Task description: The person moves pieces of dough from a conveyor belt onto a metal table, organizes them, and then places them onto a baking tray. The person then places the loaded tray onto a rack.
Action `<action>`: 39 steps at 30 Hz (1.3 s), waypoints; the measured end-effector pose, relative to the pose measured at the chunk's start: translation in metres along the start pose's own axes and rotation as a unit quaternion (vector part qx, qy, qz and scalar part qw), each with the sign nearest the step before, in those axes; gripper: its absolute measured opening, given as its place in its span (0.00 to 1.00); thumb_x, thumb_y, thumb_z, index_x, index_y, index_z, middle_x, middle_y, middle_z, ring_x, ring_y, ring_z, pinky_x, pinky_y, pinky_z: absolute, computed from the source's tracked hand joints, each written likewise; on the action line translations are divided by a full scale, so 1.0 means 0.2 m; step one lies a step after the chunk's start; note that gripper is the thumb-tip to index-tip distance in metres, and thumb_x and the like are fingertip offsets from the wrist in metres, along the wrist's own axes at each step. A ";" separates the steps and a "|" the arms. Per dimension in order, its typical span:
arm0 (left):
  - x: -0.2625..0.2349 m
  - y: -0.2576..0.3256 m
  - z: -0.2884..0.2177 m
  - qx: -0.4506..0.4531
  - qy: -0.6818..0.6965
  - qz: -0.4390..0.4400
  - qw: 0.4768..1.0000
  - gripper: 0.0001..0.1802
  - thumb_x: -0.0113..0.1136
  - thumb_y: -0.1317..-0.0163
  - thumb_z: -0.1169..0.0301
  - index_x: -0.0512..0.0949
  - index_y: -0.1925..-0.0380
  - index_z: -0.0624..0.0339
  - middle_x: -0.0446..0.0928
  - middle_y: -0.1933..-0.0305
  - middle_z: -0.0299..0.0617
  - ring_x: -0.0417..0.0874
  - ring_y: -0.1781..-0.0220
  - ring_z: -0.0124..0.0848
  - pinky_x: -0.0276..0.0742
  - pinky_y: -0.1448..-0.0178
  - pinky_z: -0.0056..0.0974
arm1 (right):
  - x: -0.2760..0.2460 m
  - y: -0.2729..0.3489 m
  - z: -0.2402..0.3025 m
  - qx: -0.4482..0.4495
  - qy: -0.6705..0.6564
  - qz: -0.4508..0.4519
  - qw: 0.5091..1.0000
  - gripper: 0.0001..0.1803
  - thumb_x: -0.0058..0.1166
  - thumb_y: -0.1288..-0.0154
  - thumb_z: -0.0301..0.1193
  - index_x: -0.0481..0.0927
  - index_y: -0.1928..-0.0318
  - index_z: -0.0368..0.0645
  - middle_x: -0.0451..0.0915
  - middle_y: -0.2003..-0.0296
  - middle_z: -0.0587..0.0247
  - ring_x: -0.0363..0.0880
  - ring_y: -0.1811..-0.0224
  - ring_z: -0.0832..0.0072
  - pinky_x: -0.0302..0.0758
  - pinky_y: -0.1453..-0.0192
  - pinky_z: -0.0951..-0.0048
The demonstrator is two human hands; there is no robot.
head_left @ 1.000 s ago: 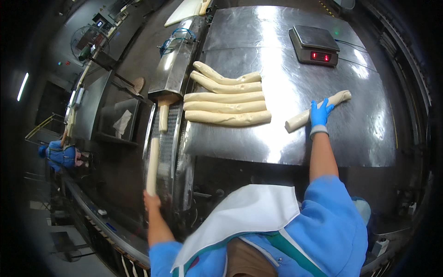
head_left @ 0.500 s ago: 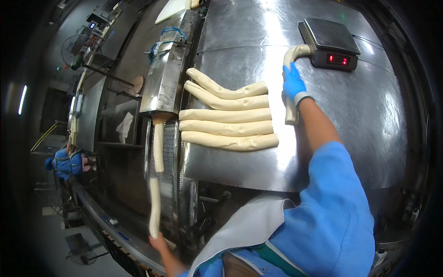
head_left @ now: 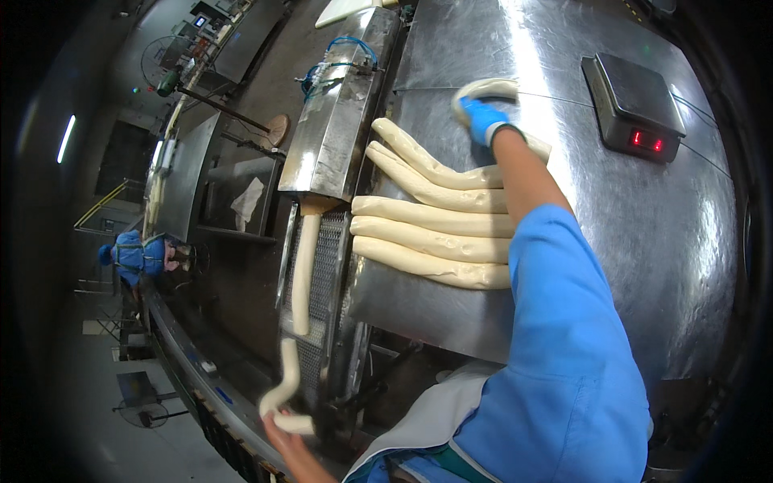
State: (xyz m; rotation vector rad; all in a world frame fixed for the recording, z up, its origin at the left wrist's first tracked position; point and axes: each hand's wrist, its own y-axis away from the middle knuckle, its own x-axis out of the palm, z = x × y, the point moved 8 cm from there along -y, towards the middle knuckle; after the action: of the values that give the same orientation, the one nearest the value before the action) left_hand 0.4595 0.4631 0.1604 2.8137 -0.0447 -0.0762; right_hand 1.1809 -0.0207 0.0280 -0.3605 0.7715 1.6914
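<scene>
1. Right hand, in a blue glove, reaching to the upper centre of the frame, fingers curled around a curved dough rope and gripping it just above the steel tabletop.
2. Held rope bent into an arc over the glove, one end trailing down toward the right behind the forearm.
3. Left hand, bare, at the bottom edge left of centre, fingers closed on the lower end of a long dough strand; exact finger pose hard to tell, since only part of the hand shows.
4. Strand hanging down from the mouth of a steel extruder housing, lying along a perforated chute, kinked near the bottom just above the left hand.
5. Five finished dough ropes laid side by side on the tabletop in the middle of the frame, the upper two curving up toward the gloved hand, the lower three nearly straight and touching one another.
6. Digital scale with a red display at upper right, well apart from the ropes.
7. Blue sleeve filling the lower right, white apron below it.
8. Another person in blue far off at the left edge, beside a long line.
</scene>
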 end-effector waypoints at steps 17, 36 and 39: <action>1.08 0.82 -0.76 0.165 -0.041 0.544 0.822 0.37 0.63 0.50 0.58 0.62 0.47 0.72 0.73 0.75 0.46 0.74 0.80 0.28 0.73 0.80 0.29 | 0.19 1.06 0.22 -0.283 0.318 0.019 0.905 0.41 0.50 0.44 0.55 0.59 0.35 0.46 0.63 0.39 0.49 0.62 0.39 0.50 0.53 0.34 0.49; 0.67 -0.42 0.32 0.179 -0.700 0.091 0.685 0.35 0.59 0.49 0.61 0.63 0.41 0.61 0.66 0.40 0.56 0.65 0.36 0.49 0.62 0.35 0.45 | -0.01 1.18 0.01 -0.300 0.099 -0.013 0.949 0.16 0.49 0.38 0.39 0.77 0.54 0.46 0.74 0.51 0.51 0.74 0.51 0.52 0.72 0.49 0.62; 0.46 -0.35 0.27 0.224 -0.730 0.044 0.644 0.32 0.61 0.52 0.60 0.68 0.45 0.56 0.72 0.47 0.53 0.71 0.42 0.48 0.66 0.38 0.45 | 0.05 1.11 0.11 -0.330 0.268 -0.046 0.904 0.12 0.49 0.39 0.36 0.77 0.60 0.44 0.76 0.59 0.52 0.75 0.59 0.53 0.73 0.53 0.59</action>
State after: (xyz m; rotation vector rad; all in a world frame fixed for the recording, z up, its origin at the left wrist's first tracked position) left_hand 0.5492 0.5076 0.0826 2.2298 -0.6104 -2.4856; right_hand 0.9700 -0.0205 0.1036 -1.3572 0.5246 1.7441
